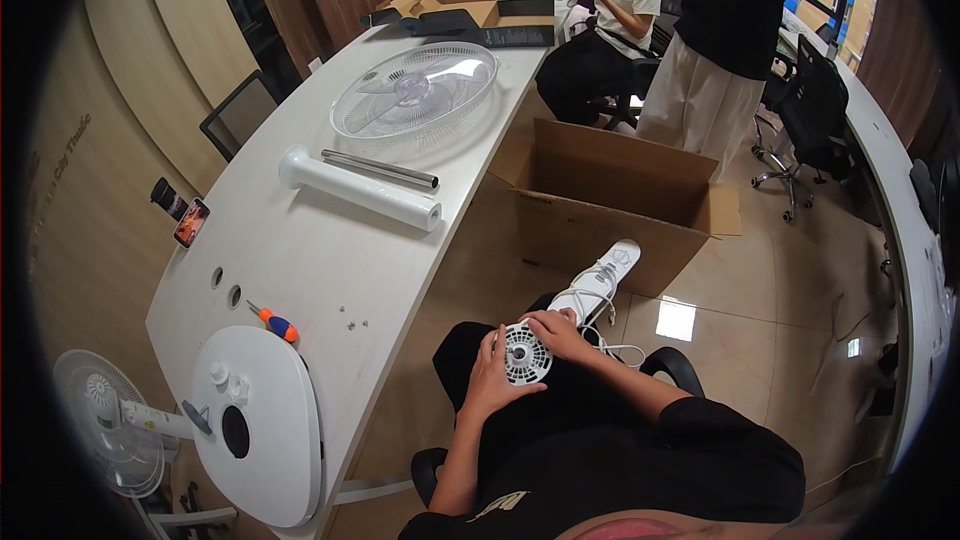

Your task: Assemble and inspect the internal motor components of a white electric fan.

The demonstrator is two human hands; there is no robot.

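Note:
Over my lap I hold a white fan motor head (526, 364), its round slotted face and central shaft turned up toward me. My left hand (490, 380) curves around its left edge, thumb along the bottom. From the upper right, my right hand (560, 334) grips the rim. Beyond it extends a white fan neck with a control panel (612, 266), wrapped in a loose white cord (584, 295); the joint between head and neck is partly hidden by my right hand.
On the white table (290, 280) at left lie a fan grille with clear blades (415, 90), white tube (360, 192), metal pole (380, 168), screwdriver (275, 322), screws (352, 323) and fan base (270, 470). An open cardboard box (600, 230) stands ahead. Two people are beyond it.

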